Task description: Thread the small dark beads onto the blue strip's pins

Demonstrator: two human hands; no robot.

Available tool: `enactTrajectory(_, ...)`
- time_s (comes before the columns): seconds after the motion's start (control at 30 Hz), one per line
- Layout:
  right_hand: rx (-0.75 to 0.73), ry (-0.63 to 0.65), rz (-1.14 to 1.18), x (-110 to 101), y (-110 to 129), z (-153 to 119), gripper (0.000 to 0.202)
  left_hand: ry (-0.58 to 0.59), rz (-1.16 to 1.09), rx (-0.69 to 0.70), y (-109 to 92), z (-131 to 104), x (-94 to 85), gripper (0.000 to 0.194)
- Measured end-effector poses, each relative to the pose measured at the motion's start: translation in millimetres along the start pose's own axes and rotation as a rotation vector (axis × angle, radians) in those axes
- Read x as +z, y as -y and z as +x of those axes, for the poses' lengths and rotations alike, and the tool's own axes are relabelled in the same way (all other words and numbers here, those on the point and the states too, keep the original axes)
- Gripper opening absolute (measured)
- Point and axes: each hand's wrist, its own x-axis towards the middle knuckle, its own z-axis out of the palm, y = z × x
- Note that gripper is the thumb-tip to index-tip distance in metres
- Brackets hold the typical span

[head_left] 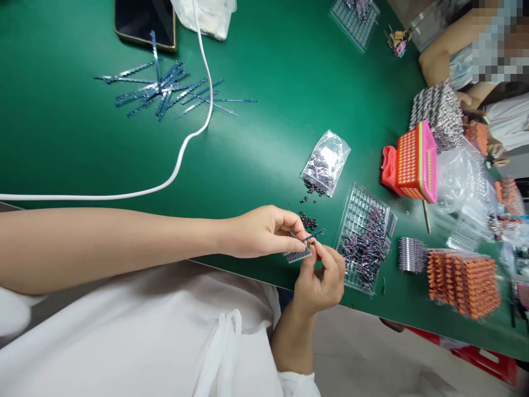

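My left hand (258, 231) is closed in a pinch on a thin dark-blue strip (316, 235) that points up to the right. My right hand (322, 278) meets it, thumb and finger pressed together on something small and dark by the strip, too small to make out. Below the fingertips sits a small grey ridged piece (296, 256), partly hidden by my left hand. Small dark beads (308, 221) lie just beyond my hands, spilling from a clear bag (326, 162). To the right, a clear tray (351, 212) bears a heap of thin dark pieces.
Blue twisted strips (161, 91) lie scattered at the upper left, near a phone (145, 22). A white cable (182, 151) crosses the green table. At right stand baskets (427, 162), orange stacks (463, 281) and a patterned stack (437, 114), with other people's arms beyond.
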Motion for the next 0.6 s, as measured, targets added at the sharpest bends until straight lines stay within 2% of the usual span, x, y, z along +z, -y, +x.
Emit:
enactTrajectory(0.23,0.025,-0.005,-0.023,0.8,0.5,0.0,0.017,-0.001,0.312,0.082,0.6,-1.9,-2.2,0.01)
enactTrajectory(0.43,0.102,-0.022,0.034,1.8,0.2,-2.0,0.015,0.011,0.424,0.179,3.1,-4.0,-1.0,0.004)
enactTrajectory(0.6,0.064,0.0,0.004,0.7,-1.8,-2.4,0.015,0.003,0.459,0.215,6.1,-4.1,-0.3,0.004)
